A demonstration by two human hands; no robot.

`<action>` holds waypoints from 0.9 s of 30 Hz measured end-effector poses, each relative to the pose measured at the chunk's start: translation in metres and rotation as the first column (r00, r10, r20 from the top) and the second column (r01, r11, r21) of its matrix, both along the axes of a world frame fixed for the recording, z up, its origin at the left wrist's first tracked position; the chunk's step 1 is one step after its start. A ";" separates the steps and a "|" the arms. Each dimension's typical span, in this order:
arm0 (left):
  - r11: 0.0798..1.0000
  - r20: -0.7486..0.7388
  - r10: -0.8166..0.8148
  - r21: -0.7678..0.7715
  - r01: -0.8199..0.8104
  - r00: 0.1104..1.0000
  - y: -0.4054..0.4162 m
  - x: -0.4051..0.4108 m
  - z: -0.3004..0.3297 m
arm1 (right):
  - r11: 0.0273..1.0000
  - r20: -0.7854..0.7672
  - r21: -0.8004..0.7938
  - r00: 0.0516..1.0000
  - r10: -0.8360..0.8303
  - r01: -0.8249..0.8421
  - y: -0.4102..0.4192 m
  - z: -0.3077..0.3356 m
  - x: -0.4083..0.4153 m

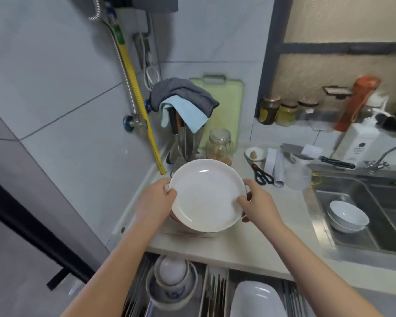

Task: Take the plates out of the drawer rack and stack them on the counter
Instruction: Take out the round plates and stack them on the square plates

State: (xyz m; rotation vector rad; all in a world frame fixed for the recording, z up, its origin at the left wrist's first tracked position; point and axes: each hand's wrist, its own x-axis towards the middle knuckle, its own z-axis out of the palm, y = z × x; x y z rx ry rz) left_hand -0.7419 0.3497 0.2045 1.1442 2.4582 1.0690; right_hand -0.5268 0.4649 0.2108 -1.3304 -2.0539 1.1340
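At the left, the person's left hand (157, 197) grips the rim of a white plate (207, 195), thumb curled over the top edge and the other fingers hidden beneath. The plate hangs just above the pale bench (249, 239), face up and tilted slightly; something sits under it, perhaps another plate, but it is too hidden to tell. On the far side the right hand (257, 203) pinches the opposite rim, thumb on the inner face. The plate looks glazed and stiff, likely slippery, moderately heavy and easy to chip, so a hold at 2 opposite points on the rim suits it, with a gentle lowering. Below, the open drawer rack (215, 291) holds stacked bowls (173, 280) at left and 1 more white plate (257, 300) at right.
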 end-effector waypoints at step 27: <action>0.905 -0.077 -0.085 -0.423 0.044 0.993 0.075 -0.097 -0.083 | 0.976 0.230 -0.216 0.973 0.018 0.034 0.074 -0.080 -0.098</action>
